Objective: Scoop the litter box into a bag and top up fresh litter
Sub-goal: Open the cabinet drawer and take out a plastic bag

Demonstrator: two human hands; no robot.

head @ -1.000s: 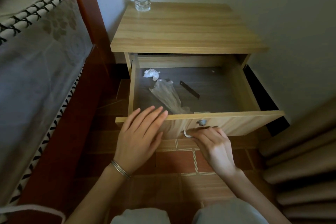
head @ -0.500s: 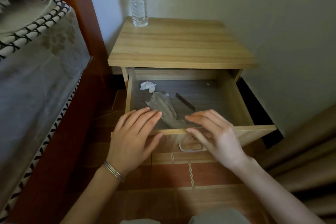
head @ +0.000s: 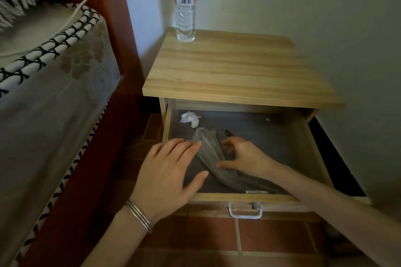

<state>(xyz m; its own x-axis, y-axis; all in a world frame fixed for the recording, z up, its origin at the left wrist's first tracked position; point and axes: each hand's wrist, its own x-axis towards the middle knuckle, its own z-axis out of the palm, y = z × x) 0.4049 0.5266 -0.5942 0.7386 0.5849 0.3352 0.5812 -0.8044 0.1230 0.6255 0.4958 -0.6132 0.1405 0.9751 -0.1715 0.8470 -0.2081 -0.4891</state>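
My right hand (head: 243,156) is down inside the open drawer (head: 312,158), fingers curling onto the clear plastic bag (head: 208,149) that lies crumpled along the drawer's left half, running toward its front edge. Whether I have it pinched yet I cannot tell; thumb and fingers sit on it but the grip is hidden. My left hand (head: 169,171) hovers flat and wide over the front left corner, fingertips at the bag's edge, holding nothing. I judge this the fetching step, before any scooping. To do it well I should gather the film in a loose bunch rather than drag one thin corner, and lift clear of the dark strip (head: 227,133) beside it. A crumpled tissue (head: 190,118) sits in the back left corner; I'd leave it there.
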